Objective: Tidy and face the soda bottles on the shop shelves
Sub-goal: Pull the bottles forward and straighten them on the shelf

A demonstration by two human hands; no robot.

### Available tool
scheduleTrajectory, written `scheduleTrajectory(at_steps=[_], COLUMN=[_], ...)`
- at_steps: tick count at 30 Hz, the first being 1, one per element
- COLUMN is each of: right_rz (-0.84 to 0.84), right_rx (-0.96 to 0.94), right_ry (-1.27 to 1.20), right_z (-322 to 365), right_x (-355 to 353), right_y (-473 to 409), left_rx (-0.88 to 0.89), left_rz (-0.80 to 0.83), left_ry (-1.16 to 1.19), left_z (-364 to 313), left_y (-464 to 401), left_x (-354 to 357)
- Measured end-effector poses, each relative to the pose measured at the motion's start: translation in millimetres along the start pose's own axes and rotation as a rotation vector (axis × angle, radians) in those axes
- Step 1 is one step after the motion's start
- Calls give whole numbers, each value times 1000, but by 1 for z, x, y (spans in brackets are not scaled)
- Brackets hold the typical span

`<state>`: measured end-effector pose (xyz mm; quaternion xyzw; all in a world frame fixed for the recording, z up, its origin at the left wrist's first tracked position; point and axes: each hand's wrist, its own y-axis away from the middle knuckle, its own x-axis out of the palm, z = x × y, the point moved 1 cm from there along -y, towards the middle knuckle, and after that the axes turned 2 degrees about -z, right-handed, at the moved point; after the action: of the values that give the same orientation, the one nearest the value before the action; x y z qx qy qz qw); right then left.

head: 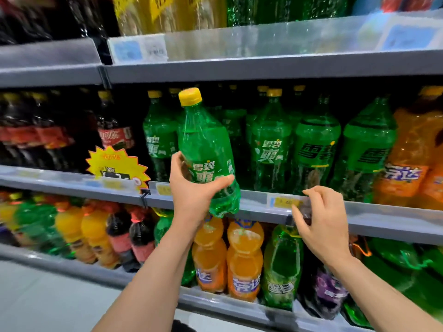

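Green soda bottle (207, 149) tilted, centre frame, off the middle shelf (383, 213), gripped low by left hand (191, 188). Right hand (321, 219), lower right, fingers loosely curled, touching price strip (287, 202). Green bottle row (316, 144) behind.

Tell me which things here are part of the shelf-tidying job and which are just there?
Job: green soda bottle gripped by the left hand; green bottles on the middle shelf; right hand.
Just there: starburst price sign; yellow price tag.
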<state>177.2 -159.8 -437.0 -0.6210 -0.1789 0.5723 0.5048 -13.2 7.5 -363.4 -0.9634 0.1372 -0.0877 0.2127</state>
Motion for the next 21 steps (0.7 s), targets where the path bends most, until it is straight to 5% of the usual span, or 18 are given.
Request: scheduleTrajectory(at_steps=[7,21], right_rz=[-27,67], right_rx=[0,-5], right_ry=[-45,-82], right_z=[-2,-8], right_x=[4,-1], right_y=[1,4], left_rx=[23,83], left_rz=[17,39], left_ry=[35,-250], left_z=[-18,-1], left_y=[-34,-45], left_x=[12,61])
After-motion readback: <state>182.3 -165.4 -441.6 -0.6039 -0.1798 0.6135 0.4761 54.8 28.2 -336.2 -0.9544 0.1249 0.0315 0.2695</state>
